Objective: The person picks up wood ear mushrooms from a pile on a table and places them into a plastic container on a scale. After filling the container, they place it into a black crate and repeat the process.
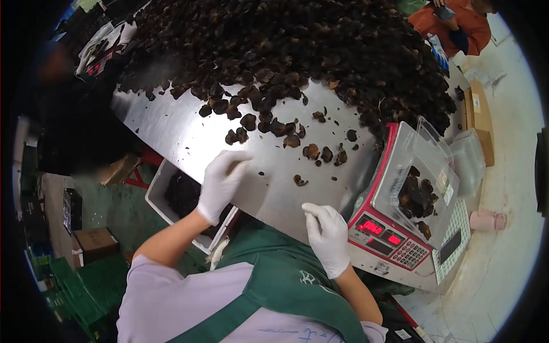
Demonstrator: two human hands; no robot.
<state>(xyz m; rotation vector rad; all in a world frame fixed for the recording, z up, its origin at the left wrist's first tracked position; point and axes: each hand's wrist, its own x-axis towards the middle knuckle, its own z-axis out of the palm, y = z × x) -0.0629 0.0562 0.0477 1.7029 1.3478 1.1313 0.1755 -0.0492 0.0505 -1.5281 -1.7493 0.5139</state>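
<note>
My left hand (224,184), in a white glove, is over the near edge of the metal table (274,188); its fingers are bent together and what they hold, if anything, is too small to name. My right hand (327,234), also gloved, is left of the red scale (389,240), thumb and forefinger close together, and nothing can be made out between them. Beyond both hands lie loose dark, curled pieces (291,140), with a large heap (274,46) of them behind. On the scale, a clear plastic container (443,194) holds several dark pieces (416,197).
Below the table at left stands a white bin (157,186) with dark contents. Clear plastic bags (469,163), a cardboard box (480,120) and a pink roll (488,220) are at the right. One person in orange (474,28) is at the far right; another, dark-clothed (80,120), at left.
</note>
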